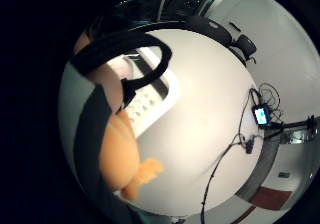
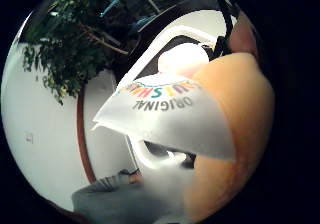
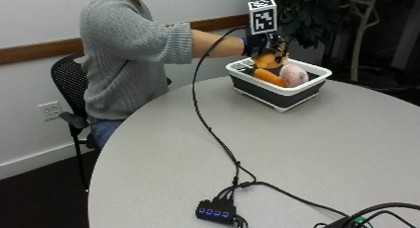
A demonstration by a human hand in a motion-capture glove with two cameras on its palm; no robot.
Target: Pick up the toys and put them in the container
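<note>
Your right hand [image 3: 264, 45] holds an orange toy [image 3: 270, 59] with its fingers curled round it, hanging just above the near corner of the container [image 3: 279, 96]. That placement makes sense — the toy is already over the rim, so letting go should drop it inside rather than onto the table [image 3: 197, 154]. In the thumb-side palm view the toy [image 2: 235, 134] fills much of the frame with a white tag [image 2: 170, 116] lying across it, which fits a toy held close against the palm. The little-finger view shows the same orange toy [image 1: 120, 154] beside the palm, with the container's white rim [image 1: 167, 96] below.

Two toys already lie in the container: a carrot [image 3: 269, 76] along the near side and a pink toy [image 3: 294, 76] just beside it. You probably want to release toward the free part, so the new toy doesn't roll off them.

Your arm reaches out nearly straight from the shoulder, forearm level, palm turned down over the container — a release pose, by the look of it.
</note>
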